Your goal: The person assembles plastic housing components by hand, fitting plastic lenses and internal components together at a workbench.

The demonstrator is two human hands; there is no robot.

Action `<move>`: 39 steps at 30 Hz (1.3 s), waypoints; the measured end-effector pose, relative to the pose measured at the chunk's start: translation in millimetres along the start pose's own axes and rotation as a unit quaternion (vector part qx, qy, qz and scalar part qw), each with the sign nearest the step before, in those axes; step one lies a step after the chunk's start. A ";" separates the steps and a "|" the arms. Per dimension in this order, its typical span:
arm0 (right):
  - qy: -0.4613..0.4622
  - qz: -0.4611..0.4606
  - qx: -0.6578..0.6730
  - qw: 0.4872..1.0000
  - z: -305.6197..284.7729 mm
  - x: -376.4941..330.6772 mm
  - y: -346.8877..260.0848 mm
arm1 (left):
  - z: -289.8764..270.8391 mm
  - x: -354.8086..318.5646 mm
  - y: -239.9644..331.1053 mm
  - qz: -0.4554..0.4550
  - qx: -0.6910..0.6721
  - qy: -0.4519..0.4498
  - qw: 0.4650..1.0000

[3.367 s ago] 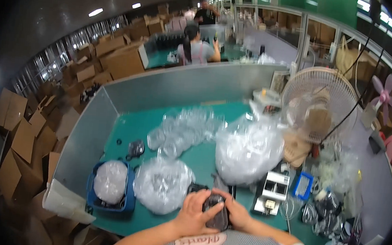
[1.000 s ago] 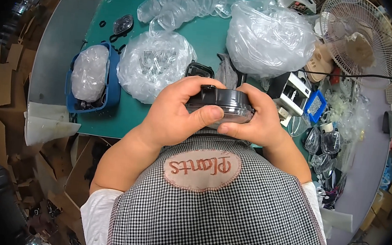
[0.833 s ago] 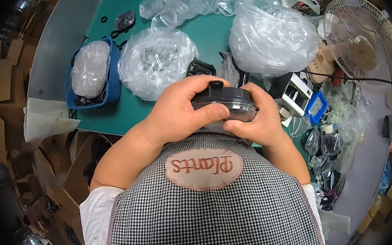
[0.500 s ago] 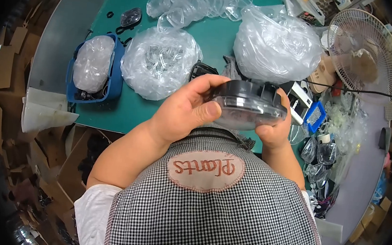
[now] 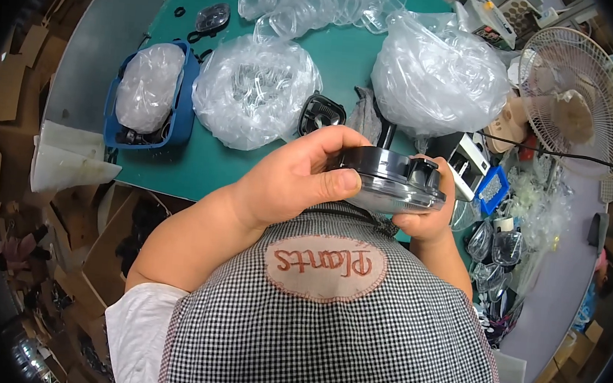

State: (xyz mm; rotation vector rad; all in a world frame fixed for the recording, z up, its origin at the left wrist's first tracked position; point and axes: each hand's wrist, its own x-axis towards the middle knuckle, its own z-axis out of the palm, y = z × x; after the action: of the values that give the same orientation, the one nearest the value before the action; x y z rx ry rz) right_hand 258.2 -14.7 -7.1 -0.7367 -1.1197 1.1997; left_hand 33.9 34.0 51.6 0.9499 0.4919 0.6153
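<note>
Between my two hands, in front of my chest, is a round black housing with a clear lens (image 5: 386, 177); it looks like a lamp, though I cannot tell its exact kind. My left hand (image 5: 308, 173) grips its left side, thumb along the front edge. On the opposite side my right hand (image 5: 430, 206) holds it, thumb underneath and fingers partly hidden behind it. Just beyond my left hand an open black housing (image 5: 322, 113) lies on the green table (image 5: 210, 172). Beside that is a dark grey cloth (image 5: 364, 116).
Two clear plastic bags, one at the middle left (image 5: 253, 92) and one at the right (image 5: 441, 72), lie on the table. A blue basket (image 5: 181, 126) stands at the left. Clear covers (image 5: 300, 8) are heaped at the back. A caged fan (image 5: 575, 98) stands at the right.
The held housing has tilted, showing more of its black side and less of its clear face. It has dropped slightly in view, and the open black housing beyond is less covered.
</note>
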 end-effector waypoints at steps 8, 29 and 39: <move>-0.059 0.133 -0.033 0.989 -14.4 0.5 5.0 | -13.0 -4.7 -7.0 -0.018 0.107 0.011 0.994; -0.159 0.152 -0.327 0.919 16.3 -16.8 9.8 | -17.6 -17.6 -46.8 -0.019 0.471 0.040 0.881; -0.078 0.174 -0.063 0.980 -2.0 -17.3 11.7 | -28.8 -17.8 -28.3 0.108 0.518 0.064 0.846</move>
State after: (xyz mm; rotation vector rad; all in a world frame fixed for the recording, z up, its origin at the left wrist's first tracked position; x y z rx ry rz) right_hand 256.5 -28.2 -23.1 -0.9778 -1.2385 1.5126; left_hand 10.2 26.6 15.0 2.0260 0.8763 0.6076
